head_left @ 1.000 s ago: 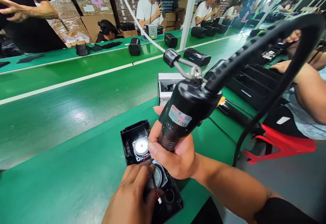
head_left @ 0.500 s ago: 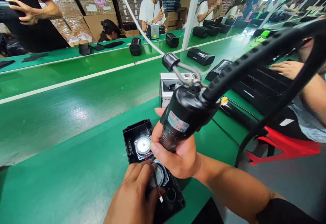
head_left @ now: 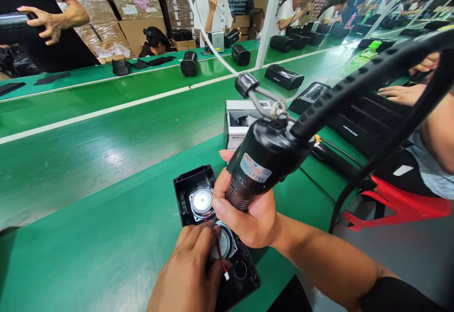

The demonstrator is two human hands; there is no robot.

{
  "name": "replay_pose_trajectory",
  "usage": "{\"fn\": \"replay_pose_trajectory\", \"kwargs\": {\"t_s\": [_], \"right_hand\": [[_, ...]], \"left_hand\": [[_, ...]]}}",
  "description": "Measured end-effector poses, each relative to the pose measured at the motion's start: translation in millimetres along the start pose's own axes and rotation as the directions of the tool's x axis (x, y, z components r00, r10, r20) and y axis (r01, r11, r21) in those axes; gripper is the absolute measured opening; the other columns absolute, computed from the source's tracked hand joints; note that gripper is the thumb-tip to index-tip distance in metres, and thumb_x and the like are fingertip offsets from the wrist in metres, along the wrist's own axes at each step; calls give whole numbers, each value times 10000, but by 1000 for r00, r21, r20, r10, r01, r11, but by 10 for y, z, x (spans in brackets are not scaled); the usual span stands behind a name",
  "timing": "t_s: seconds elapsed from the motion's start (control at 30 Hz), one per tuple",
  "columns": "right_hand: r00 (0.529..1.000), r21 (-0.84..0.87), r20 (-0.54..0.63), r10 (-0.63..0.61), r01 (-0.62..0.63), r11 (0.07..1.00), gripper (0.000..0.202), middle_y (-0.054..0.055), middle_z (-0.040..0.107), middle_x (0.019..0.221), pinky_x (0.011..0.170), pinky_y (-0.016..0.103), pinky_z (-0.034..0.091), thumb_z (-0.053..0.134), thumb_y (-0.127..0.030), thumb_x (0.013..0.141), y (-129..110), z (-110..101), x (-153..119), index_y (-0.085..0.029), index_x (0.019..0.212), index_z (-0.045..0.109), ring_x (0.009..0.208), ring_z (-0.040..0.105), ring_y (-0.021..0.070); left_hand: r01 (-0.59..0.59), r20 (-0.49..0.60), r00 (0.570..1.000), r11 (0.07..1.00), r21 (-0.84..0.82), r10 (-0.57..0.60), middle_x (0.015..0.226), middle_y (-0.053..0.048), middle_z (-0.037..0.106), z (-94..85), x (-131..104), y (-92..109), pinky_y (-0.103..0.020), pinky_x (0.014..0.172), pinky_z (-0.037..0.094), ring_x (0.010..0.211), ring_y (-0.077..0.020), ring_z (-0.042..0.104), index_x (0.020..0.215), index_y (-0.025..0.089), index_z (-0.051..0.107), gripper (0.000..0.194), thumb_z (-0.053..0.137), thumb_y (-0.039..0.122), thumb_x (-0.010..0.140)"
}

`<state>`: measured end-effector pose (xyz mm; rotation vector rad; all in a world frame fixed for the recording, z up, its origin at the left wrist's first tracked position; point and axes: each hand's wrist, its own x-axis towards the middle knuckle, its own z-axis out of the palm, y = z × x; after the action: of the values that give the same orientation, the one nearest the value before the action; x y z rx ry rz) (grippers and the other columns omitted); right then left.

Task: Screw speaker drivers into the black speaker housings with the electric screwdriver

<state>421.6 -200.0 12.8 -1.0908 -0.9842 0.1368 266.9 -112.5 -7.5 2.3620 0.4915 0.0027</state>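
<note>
- Black plastic is taking centre stage: an open case [head_left: 248, 287] is lying at a slant on the green worktop [head_left: 106, 255].
- Inside it, the upper speaker [head_left: 202, 202] is showing its silvery back, while the lower speaker [head_left: 224, 243] is sitting partly covered by the left hand [head_left: 187, 264].
- That hand is resting its fingertips at the lower speaker; whether its grip is pinching anything, I cannot tell.
- Over on the other side, the right hand [head_left: 257, 220] is clamping its grip firmly around a black power tool [head_left: 266, 160], holding it tilted, its lower end hiding behind the fingers.
- Red and black wires [head_left: 220, 254] are trailing across the lower speaker, their white plug [head_left: 226, 276] dangling beside a round hole [head_left: 240, 270].
- Up top, a grey cord [head_left: 256, 105] is looping through the tool's ring, and a thick black cable [head_left: 340, 94] is arching rightward.
- Just behind, a white box [head_left: 236, 139] is standing on the worktop.
</note>
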Motion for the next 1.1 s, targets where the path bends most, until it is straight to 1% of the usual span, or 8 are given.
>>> {"fn": "replay_pose_trajectory", "kwargs": {"t_s": [0.1,0.17,0.43,0.53,0.73,0.87,0.97,1.1], "right_hand": [[1000,11,-16,-7,7,1000,312,-56,523,751,574,304,488,640,-139,883,-17,-3,2,-274,1068,429,616,521,132],[1000,12,-26,-2,3,1000,319,-48,540,765,582,317,484,658,-126,870,-29,-9,0,-276,1025,424,624,521,137],[1000,39,-1,20,-20,999,478,-45,545,734,530,339,464,621,-152,900,-35,-16,0,-299,1307,418,592,539,167],[1000,0,-11,23,-23,1000,479,-31,563,755,560,350,470,635,-151,895,-36,-22,-5,-294,1308,437,627,558,178],[1000,3,-21,-17,17,1000,428,-53,542,724,520,333,467,602,-150,922,-36,-17,8,-283,1289,426,554,537,152],[1000,-19,-9,26,-26,999,429,-43,561,723,527,362,476,615,-183,915,-28,-19,18,-285,1282,417,552,559,169],[1000,-20,-5,15,-15,1000,424,-40,566,722,555,372,486,613,-178,913,-27,-19,13,-289,1276,424,571,569,178],[1000,-11,-16,-4,4,1000,418,-53,551,706,576,367,493,606,-162,914,-39,-7,8,-286,1267,421,573,560,173]], "left_hand": [[-44,-31,999,999,10,44,1121,-40,702,13,-5,-17,-467,931,588,1114,-284,639,1065,291,668,300,640,111,827],[-54,-43,998,998,14,55,1117,-34,702,19,-10,-23,-461,918,594,1103,-280,644,1078,297,663,324,656,103,819],[-30,-17,999,1000,0,30,1155,-13,703,-7,-8,7,-460,948,572,1133,-276,633,1092,322,662,359,662,80,828],[-17,-8,1000,1000,-3,17,1169,-12,703,-16,-11,27,-460,951,568,1149,-277,628,1109,333,664,380,667,79,826],[-38,-19,999,999,21,38,1158,-23,712,-29,-8,9,-458,935,586,1152,-282,647,1134,331,663,404,661,80,817],[-73,24,997,997,38,72,1137,-37,726,-54,7,-13,-448,897,614,1124,-284,679,1134,318,676,360,665,128,829],[-63,-4,998,997,50,64,1162,-33,725,-54,6,-5,-460,923,612,1145,-281,675,1151,318,670,392,659,105,823],[-83,-6,997,995,54,83,1129,-31,733,-54,6,19,-449,890,624,1102,-276,686,1135,308,683,392,682,100,803]]}}
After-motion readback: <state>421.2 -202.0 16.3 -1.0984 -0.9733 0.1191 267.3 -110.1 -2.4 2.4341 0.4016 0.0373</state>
